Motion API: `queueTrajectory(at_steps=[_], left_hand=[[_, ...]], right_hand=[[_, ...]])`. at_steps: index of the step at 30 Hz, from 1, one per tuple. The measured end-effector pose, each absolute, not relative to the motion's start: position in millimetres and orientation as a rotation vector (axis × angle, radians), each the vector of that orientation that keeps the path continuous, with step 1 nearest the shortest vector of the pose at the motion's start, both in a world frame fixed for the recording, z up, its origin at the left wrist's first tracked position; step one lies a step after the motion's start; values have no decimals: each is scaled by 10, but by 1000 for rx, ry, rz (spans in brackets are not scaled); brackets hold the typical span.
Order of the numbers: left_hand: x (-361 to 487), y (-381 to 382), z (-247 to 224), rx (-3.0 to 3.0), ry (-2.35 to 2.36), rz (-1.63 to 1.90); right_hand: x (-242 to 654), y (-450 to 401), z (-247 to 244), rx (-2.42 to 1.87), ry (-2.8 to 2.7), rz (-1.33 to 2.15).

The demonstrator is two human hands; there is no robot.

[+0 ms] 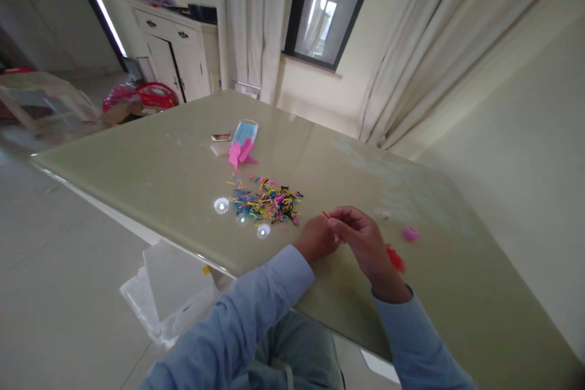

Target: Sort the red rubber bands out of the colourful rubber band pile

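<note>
My right hand [359, 234] is closed in a pinch above the near part of the table, with a small red strip [326, 215] sticking out at its fingertips. Close against it, my left hand [317, 239] is bent inward with curled fingers. Most of those fingers are hidden, and what they hold does not show. To the left of both hands lies a loose pile of small coloured strips [269, 201] in yellow, blue, black and pink. A red bunch [395, 258] rests by my right wrist, partly covered by it. Farther right is a small pink bunch [411, 233].
On the glossy table [183, 134] lie a blue face mask [245, 131], a folded pink piece [241, 152] and a small brownish item [221, 137]. White plastic packaging [169, 292] is below the table's near edge. A cabinet [178, 52] and curtains [253, 18] stand behind.
</note>
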State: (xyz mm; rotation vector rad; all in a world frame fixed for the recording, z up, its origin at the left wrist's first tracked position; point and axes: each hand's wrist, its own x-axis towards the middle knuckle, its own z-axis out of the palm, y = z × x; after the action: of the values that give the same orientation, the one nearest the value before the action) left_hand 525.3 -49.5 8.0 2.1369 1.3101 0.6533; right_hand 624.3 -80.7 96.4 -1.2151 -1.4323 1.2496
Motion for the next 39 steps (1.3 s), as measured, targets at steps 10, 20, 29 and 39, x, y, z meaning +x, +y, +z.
queueTrajectory(at_steps=[10,20,29,39], left_hand=[[5155,-524,186,2247,1279,641],[5117,-503,180,2233,1259,683],[5133,-487,202,2184,1304,661],[5194,-455,201,2174,1441,572]], right_hand=[[6744,-1136,946,-1252,-1310,993],[7054,-1494,951,-1236,-1262,885],[7619,-1478,731,-1455,-1336,516],[8010,-1439,397,-1596,-1501,322]])
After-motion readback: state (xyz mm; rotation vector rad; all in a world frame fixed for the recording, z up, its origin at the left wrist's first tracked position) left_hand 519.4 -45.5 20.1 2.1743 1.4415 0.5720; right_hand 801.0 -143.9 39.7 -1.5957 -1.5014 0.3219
